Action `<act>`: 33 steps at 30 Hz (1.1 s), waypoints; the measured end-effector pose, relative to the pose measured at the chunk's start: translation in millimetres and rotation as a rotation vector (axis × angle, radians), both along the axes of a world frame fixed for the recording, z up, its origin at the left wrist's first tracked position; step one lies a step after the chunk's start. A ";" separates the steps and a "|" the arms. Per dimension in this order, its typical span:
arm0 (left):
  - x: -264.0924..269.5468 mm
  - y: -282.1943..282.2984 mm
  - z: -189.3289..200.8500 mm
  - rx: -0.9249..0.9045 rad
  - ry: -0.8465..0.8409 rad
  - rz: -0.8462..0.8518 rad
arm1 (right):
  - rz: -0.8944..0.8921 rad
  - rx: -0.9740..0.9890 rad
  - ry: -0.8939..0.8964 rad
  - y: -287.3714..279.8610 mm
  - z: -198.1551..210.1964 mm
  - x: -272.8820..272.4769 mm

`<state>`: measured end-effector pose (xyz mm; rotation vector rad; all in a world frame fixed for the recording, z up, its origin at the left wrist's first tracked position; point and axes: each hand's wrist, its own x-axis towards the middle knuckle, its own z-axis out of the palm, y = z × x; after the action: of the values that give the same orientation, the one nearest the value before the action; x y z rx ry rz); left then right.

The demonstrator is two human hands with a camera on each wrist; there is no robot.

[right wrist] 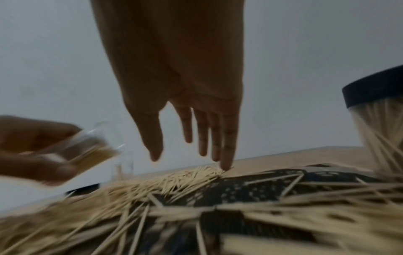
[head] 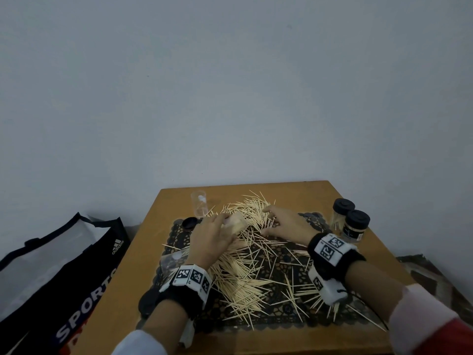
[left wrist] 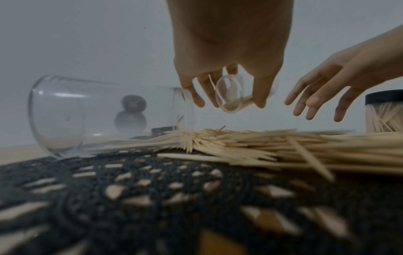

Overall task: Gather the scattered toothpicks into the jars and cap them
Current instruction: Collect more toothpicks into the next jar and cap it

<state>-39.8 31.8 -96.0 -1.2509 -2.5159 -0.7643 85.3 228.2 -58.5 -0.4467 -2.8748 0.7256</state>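
Pale wooden toothpicks [head: 245,262] litter a dark lace mat beneath both hands; left hand [head: 213,239] grips a clear, toothpick-filled jar [head: 236,222], right hand [head: 286,224] spreads straight fingers. Black "SPORT" adidas bag [head: 64,272] beside left wrist.

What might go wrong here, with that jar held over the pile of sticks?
The left hand holds a clear jar tilted, partly filled; toothpicks might slide back out. An empty jar lies on its side beside the pile and may roll if nudged. The right hand, fingers spread on the toothpicks, could flick some off the table.
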 end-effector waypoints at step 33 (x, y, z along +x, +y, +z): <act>5.9 -0.8 6.1 -0.074 -0.038 0.099 | -0.381 0.086 -0.300 22.6 -17.7 -114.2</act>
<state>-33.9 31.0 -89.9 -1.1347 -2.6363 -0.6851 -28.9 250.7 -76.2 -1.1372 -2.9309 0.5027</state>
